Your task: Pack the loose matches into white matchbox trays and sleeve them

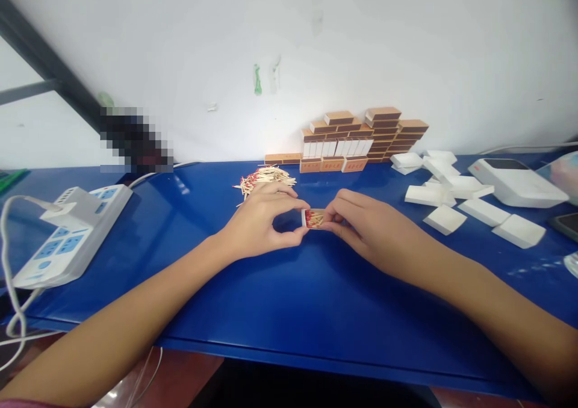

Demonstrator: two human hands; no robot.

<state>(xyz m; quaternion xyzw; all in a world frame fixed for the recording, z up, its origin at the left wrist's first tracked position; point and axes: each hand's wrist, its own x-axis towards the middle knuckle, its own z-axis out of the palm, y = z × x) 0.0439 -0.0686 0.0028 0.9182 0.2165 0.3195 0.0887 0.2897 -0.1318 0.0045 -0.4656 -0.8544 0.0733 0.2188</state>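
Presently: match tray pinched at both ends, matches inside

Observed. The left hand (264, 221) and right hand (368, 230) meet over the middle of the blue table (289, 299). Each pinches one short end of a small match tray (313, 218) between thumb and fingertips. Both grips are narrow and closed on the tray. The tray sits low over the tabletop; whether it rests on the surface or is lifted just clear cannot be told from this angle. Red-headed matches lie inside it.

Surroundings. A loose pile of matches (266, 176) lies just behind the left hand. Stacked brown matchboxes (361, 134) stand against the wall. Scattered white empty trays (445, 218) lie to the right, well apart from the hands. A power strip (72, 233) sits at far left.

Assessment. The step in hand is judged to be squaring the matches within the tray. To do it well:
- Hold the tray level.
- Press on the end walls only, so the thin card does not bow.
- Nudge the sticks parallel, with the heads together at one end.

Light pressure should be enough. A hard pinch risks buckling the tray and spilling its contents.
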